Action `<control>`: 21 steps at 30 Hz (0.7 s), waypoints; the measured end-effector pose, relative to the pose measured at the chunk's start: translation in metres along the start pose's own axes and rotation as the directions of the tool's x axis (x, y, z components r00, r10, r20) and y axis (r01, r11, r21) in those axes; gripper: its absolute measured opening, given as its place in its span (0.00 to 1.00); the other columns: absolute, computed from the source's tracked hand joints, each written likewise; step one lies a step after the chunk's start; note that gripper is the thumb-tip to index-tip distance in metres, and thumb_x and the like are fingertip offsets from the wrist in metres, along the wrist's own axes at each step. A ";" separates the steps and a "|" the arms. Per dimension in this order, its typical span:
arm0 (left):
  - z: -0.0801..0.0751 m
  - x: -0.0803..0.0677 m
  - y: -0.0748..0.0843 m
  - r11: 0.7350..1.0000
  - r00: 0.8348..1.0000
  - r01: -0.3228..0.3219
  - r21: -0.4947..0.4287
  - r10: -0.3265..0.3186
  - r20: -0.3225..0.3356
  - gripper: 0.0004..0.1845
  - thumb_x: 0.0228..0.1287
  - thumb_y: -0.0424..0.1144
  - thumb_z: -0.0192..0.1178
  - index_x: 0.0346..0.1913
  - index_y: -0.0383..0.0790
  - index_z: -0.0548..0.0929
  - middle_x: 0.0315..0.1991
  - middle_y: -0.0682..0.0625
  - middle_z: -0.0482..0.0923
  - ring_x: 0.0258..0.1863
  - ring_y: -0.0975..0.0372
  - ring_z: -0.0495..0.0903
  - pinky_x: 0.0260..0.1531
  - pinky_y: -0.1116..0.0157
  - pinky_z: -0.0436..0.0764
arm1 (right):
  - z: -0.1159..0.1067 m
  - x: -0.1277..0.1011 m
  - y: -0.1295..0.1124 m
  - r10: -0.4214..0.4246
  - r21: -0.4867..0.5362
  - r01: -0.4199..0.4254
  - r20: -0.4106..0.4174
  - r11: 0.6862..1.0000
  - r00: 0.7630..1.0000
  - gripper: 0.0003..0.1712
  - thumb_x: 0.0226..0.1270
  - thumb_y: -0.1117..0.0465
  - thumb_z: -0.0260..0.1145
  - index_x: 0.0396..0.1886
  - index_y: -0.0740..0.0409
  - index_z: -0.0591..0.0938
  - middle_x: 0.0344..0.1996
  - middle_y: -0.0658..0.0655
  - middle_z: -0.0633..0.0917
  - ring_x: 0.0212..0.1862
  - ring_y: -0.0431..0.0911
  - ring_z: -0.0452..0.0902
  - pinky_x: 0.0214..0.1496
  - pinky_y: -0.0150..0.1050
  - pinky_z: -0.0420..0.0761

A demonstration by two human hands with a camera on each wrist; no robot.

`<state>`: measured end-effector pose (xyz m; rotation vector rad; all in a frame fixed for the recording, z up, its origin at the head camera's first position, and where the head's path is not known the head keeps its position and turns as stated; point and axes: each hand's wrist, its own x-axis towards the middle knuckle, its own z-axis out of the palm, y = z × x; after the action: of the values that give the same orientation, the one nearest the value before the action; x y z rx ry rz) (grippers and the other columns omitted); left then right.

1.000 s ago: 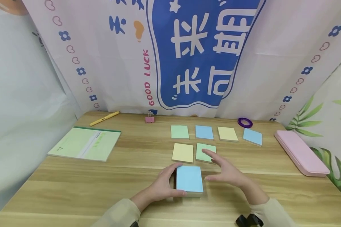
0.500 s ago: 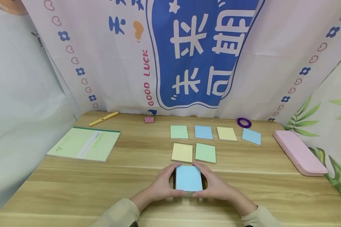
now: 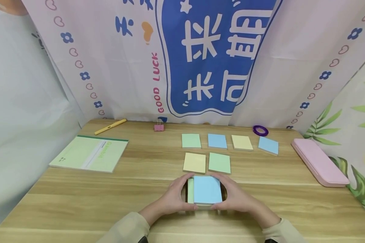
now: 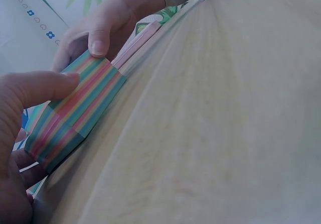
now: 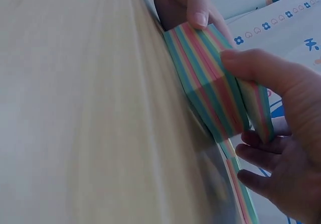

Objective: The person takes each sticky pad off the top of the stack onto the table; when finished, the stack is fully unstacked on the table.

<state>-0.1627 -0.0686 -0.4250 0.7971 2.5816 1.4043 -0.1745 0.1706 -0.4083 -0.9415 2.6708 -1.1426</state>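
A striped stack of sticky notes (image 3: 207, 189) lies flat on the near middle of the surface (image 3: 109, 199), its long axis running near to far, with the blue top part slid rightward off a green layer. The left hand (image 3: 173, 199) and right hand (image 3: 235, 199) grip its sides, fingers curled around the edges, thumbs on the near corners.

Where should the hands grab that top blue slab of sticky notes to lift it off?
By its two short side edges, one hand from each side. The blue slab has slid right, baring a green strip of the stack, so its striped sides stand exposed for the left hand and right hand.
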 end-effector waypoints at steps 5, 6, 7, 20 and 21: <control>0.001 0.000 0.000 1.000 1.000 0.004 0.011 -0.004 0.000 0.49 0.36 0.53 0.68 0.63 0.43 0.56 0.59 0.47 0.57 0.58 0.53 0.53 0.53 0.48 0.49 | -0.010 -0.004 0.001 0.005 0.040 -0.003 -0.044 0.999 0.999 0.49 0.35 0.52 0.74 0.57 0.65 0.62 0.49 0.57 0.68 0.50 0.52 0.65 0.50 0.50 0.65; 0.001 0.000 0.000 1.000 1.000 0.006 0.015 -0.006 0.001 0.49 0.36 0.53 0.68 0.63 0.43 0.56 0.59 0.47 0.57 0.58 0.53 0.53 0.53 0.48 0.49 | -0.012 -0.005 0.001 0.005 0.063 -0.002 -0.049 0.998 0.999 0.48 0.35 0.54 0.74 0.57 0.66 0.62 0.50 0.58 0.68 0.50 0.52 0.65 0.51 0.49 0.65; 0.001 0.000 0.000 1.000 1.000 0.007 0.019 -0.007 0.001 0.49 0.36 0.53 0.68 0.63 0.42 0.56 0.59 0.47 0.57 0.58 0.53 0.53 0.53 0.49 0.49 | -0.014 -0.005 0.001 0.006 0.090 -0.001 -0.054 0.996 0.999 0.48 0.35 0.55 0.75 0.56 0.66 0.62 0.50 0.59 0.68 0.51 0.53 0.64 0.52 0.48 0.64; 0.000 0.000 0.000 0.999 1.000 0.010 0.034 -0.010 0.014 0.49 0.37 0.54 0.67 0.63 0.42 0.55 0.61 0.48 0.56 0.59 0.54 0.53 0.54 0.49 0.48 | -0.061 -0.015 0.022 0.110 0.252 -0.058 -0.197 0.966 0.974 0.48 0.40 0.64 0.72 0.60 0.67 0.56 0.54 0.71 0.61 0.54 0.60 0.62 0.52 0.43 0.62; 0.000 0.000 0.000 0.999 1.000 0.010 0.033 -0.010 0.016 0.49 0.37 0.55 0.67 0.63 0.42 0.55 0.61 0.48 0.55 0.59 0.54 0.53 0.54 0.49 0.48 | -0.066 -0.016 0.026 0.131 0.253 -0.077 -0.202 0.964 0.971 0.48 0.41 0.64 0.72 0.61 0.67 0.56 0.54 0.71 0.61 0.54 0.60 0.61 0.52 0.43 0.62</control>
<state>-0.1626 -0.0687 -0.4246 0.7953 2.5996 1.3507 -0.1948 0.2353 -0.3810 -0.6607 2.6166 -1.5864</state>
